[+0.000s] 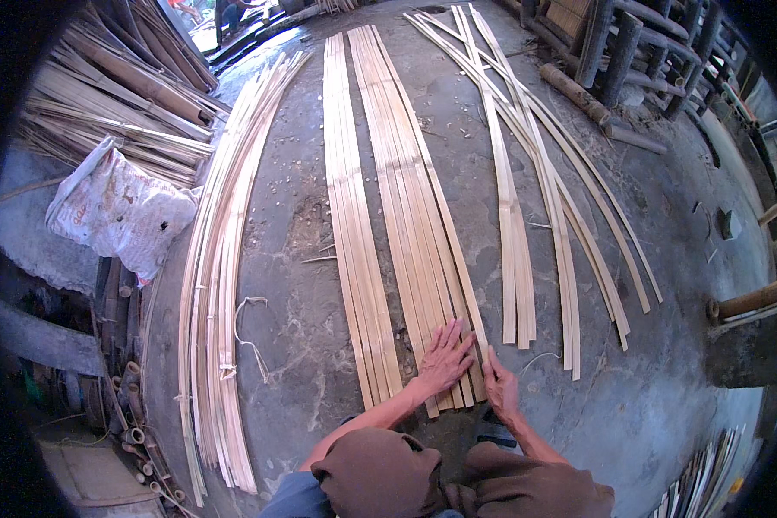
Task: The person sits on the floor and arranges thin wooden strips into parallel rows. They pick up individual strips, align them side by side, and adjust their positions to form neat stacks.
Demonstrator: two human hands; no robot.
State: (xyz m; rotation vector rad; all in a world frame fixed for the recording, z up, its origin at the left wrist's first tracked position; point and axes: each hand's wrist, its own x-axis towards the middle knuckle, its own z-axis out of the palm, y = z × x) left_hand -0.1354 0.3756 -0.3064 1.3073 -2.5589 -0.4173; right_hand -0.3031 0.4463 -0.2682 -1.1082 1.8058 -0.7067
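Observation:
Long pale bamboo strips lie side by side on the floor in front of me, running away from my body. Across their near ends my left hand rests flat with its fingers spread. A single strip lies along the right edge of this row, slightly parted from it at its near part. My right hand is closed at this strip's near end, thumb and fingers pinching it. To the left, a narrower row of strips lies parallel, with a gap between the two rows.
A bundle of strips, tied near its close end, lies further left. Loose strips cross each other at the right. A white sack and stacked split bamboo stand at the left. A wooden frame is at the far right.

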